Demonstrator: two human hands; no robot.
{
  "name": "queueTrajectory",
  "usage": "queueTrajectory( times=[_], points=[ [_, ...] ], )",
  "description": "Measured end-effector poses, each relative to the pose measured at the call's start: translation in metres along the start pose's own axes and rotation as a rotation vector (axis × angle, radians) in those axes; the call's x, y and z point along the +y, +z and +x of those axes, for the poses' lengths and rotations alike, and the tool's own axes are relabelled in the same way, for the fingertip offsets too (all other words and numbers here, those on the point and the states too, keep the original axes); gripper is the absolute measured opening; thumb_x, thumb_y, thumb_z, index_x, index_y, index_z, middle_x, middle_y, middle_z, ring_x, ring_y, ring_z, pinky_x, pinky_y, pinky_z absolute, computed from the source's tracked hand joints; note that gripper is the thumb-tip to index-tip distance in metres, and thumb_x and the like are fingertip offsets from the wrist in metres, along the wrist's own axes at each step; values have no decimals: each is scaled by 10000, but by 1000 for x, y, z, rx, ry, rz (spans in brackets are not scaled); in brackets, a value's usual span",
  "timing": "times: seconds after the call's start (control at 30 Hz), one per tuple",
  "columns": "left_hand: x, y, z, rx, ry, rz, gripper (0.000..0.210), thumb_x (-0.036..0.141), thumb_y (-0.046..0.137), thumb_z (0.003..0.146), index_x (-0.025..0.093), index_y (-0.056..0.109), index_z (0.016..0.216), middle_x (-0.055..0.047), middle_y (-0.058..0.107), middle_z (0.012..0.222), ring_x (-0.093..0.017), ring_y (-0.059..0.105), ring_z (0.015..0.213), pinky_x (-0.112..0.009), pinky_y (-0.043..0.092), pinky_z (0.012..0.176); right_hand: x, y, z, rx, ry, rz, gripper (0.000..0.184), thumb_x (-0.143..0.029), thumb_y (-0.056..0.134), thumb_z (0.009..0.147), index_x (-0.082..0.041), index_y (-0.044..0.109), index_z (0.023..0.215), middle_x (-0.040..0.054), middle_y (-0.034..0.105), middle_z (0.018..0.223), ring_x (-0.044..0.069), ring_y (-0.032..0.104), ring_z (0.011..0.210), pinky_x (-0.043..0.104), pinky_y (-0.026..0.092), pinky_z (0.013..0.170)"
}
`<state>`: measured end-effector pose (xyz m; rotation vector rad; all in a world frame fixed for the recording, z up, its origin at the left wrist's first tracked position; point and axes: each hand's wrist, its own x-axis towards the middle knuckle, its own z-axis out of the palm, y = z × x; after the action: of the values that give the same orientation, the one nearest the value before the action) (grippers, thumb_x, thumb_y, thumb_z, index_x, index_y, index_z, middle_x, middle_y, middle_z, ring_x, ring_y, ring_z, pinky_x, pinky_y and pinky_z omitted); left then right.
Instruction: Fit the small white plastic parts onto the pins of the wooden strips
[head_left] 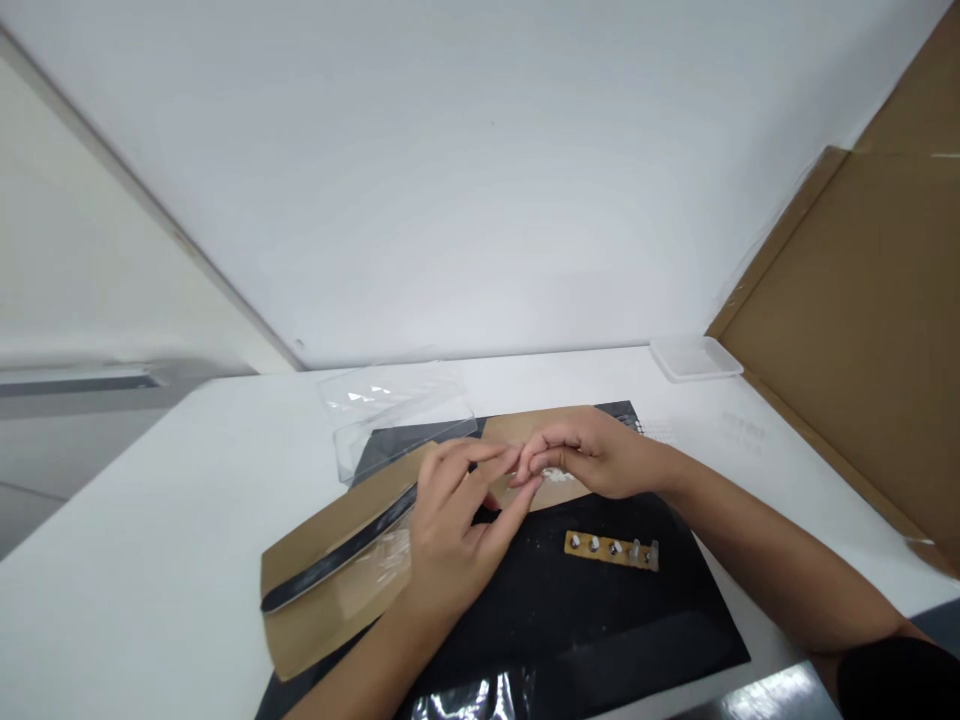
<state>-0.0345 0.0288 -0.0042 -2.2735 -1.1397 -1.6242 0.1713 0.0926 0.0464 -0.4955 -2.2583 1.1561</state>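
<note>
My left hand (459, 515) and my right hand (581, 450) meet above a black mat (517, 600), their fingertips pressed together. Whatever lies between the fingertips is too small or hidden to make out. Just below my right hand sits a narrow tan strip (622, 561) with a row of small white and metallic pieces on it. Beneath and behind the hands lies a brown cardboard piece (504, 428) with small white bits on it. To the left of my left hand rests a tan cardboard piece (300, 560) with a dark strip (337, 568) across it.
A clear plastic box (401, 415) stands behind the mat at the left. A shallow translucent tray (696, 358) is at the back right. Cardboard panels (862, 330) rise along the right side, and a white wall (480, 180) closes off the back of the white table (135, 560).
</note>
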Motion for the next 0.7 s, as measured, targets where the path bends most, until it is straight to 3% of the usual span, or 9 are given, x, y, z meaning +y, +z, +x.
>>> queueTrajectory(
  times=[0.2,0.4,0.5,0.7],
  points=[
    [-2,-4,2,47,7,14,231,143,856,858,231,748,1042,-50,749,989,-257,646,993,-434,558,840,0,1,1,-182,61,206,368,-369,447,1134,-179,754,1205,89,774,1213,147,699,1099,319,531,1044],
    [-1,-6,3,-30,22,-16,276,157,766,944,263,765,1199,-25,749,926,-233,645,972,-433,577,873,3,-11,-6,-238,172,349,622,-636,370,1100,-185,763,1273,119,761,1287,201,694,1193,390,490,1134],
    [-1,-3,3,-80,28,-62,317,155,706,985,290,751,1269,-14,763,946,-222,685,1009,-454,594,948,5,-15,-9,-280,212,383,647,-641,322,1108,-204,759,1297,109,743,1348,206,683,1264,392,462,1179],
    [-3,-1,0,-152,-14,-159,381,103,660,994,276,732,1326,-48,809,1151,-284,677,1313,-554,592,1097,1,-23,-8,-309,165,389,532,-530,366,1138,-204,746,1320,101,718,1402,207,679,1296,420,465,1201]
  ],
)
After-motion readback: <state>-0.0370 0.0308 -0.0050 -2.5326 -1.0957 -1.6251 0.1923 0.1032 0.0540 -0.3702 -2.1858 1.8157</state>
